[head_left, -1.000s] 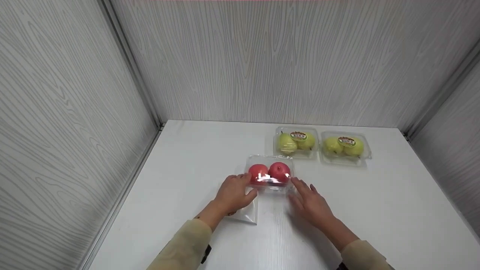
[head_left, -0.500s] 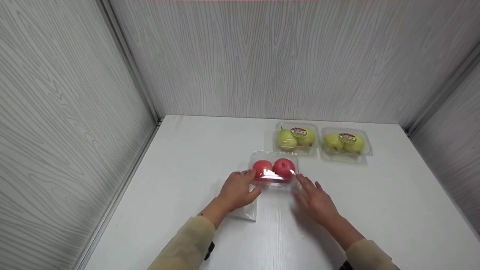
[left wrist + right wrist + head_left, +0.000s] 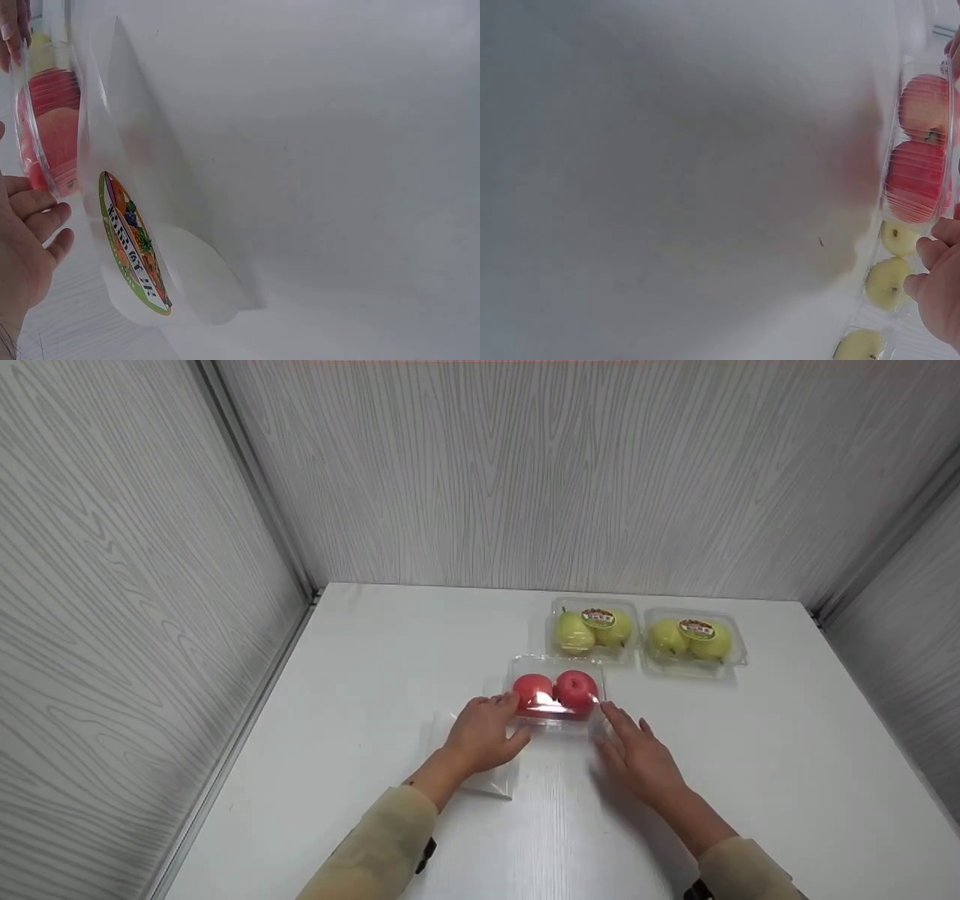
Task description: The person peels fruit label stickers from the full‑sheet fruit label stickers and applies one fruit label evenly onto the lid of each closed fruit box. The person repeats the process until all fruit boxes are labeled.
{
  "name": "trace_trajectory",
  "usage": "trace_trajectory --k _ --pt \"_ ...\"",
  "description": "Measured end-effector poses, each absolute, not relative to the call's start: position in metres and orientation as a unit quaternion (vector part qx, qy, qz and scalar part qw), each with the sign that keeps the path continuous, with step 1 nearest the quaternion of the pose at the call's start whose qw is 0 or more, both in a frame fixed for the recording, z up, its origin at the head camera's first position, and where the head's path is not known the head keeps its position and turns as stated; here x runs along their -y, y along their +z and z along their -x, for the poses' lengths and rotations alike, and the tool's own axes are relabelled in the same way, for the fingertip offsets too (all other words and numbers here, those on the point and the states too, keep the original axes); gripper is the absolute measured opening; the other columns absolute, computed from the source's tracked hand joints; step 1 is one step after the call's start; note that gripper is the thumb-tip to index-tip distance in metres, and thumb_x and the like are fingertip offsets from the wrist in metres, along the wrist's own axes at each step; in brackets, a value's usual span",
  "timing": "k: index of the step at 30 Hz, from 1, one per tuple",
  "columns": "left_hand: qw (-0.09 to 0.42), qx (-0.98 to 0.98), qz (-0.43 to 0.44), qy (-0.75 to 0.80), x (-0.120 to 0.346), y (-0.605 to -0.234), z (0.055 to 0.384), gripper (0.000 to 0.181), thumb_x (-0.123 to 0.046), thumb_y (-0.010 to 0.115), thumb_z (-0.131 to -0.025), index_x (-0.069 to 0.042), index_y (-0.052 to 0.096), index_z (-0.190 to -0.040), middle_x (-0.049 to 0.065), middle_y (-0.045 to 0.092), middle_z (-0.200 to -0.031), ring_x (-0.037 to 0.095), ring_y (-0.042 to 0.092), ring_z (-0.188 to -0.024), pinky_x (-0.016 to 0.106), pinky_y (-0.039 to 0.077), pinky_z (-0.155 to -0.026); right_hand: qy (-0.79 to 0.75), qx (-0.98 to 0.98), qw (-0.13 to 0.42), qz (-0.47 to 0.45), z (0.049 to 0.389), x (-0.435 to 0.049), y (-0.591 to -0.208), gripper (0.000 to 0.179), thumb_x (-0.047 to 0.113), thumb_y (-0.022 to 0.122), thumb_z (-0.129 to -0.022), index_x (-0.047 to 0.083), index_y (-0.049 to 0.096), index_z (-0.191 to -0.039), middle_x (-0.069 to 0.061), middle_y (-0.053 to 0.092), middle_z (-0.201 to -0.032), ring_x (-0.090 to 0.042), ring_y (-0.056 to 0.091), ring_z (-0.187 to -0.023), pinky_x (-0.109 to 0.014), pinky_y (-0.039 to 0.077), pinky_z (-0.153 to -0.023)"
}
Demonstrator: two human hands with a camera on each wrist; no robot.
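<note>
A clear plastic box of red fruit, which look like apples (image 3: 576, 690), sits between both hands on the white table. My left hand (image 3: 484, 735) touches the box's near left corner with its fingertips, thumb apart; in the left wrist view its fingers (image 3: 45, 217) are slightly bent beside the box wall. My right hand (image 3: 645, 761) has its fairly straight fingers at the near right corner, seen also as fingertips (image 3: 934, 251) in the right wrist view. Under my left hand lies a translucent sheet (image 3: 491, 784); the left wrist view shows an oval fruit label (image 3: 135, 244) on it.
Two closed clear boxes of yellow-green pears, the left one (image 3: 576, 634) and the right one (image 3: 709, 641), stand side by side farther back. Both bear oval labels. Pale wood-grain panels (image 3: 480, 472) enclose the table (image 3: 360, 660) at the back and sides.
The box of red fruit has slid a little to the right, with both hands moving along at its sides. The pear boxes and the sheet stay put while the head view shifts slightly.
</note>
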State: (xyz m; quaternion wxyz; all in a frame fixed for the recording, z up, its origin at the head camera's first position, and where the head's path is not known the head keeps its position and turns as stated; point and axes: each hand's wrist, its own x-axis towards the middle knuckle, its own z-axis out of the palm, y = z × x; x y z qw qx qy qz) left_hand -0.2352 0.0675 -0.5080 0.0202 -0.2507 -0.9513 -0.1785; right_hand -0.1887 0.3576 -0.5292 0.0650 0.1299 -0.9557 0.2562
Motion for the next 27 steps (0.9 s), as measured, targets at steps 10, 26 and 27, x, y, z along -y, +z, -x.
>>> trace_trajectory --k 10,26,27 --pt "0.017 0.951 0.255 -0.173 -0.072 -0.508 0.238 0.063 -0.043 0.06 -0.103 -0.006 0.054 -0.154 0.011 0.062 -0.149 0.028 0.062 -0.134 0.045 0.042 -0.118 0.251 0.957 0.062 -0.131 0.191 -0.363 -0.533 0.064 0.023 0.064 -0.106 0.006 0.039 -0.163 -0.02 0.047 -0.161 -0.038 0.046 -0.148 -0.059 0.027 -0.124" --pt "0.006 0.943 0.246 -0.226 -0.05 -0.495 0.247 0.056 -0.037 0.058 -0.105 -0.007 0.057 -0.151 0.013 0.065 -0.145 0.031 0.061 -0.135 0.047 0.044 -0.116 0.269 0.951 0.079 -0.131 0.191 -0.36 -0.513 0.061 0.024 0.063 -0.106 0.002 0.043 -0.16 -0.019 0.042 -0.165 -0.041 0.037 -0.153 -0.06 0.022 -0.125" --pt "-0.005 0.943 0.238 -0.232 -0.046 -0.492 0.248 0.056 -0.037 0.057 -0.105 -0.007 0.057 -0.152 0.013 0.063 -0.148 0.031 0.059 -0.137 0.047 0.043 -0.117 0.271 0.95 0.083 -0.133 0.19 -0.359 -0.51 0.062 0.024 0.064 -0.106 0.003 0.044 -0.16 -0.018 0.042 -0.165 -0.04 0.037 -0.153 -0.06 0.022 -0.125"
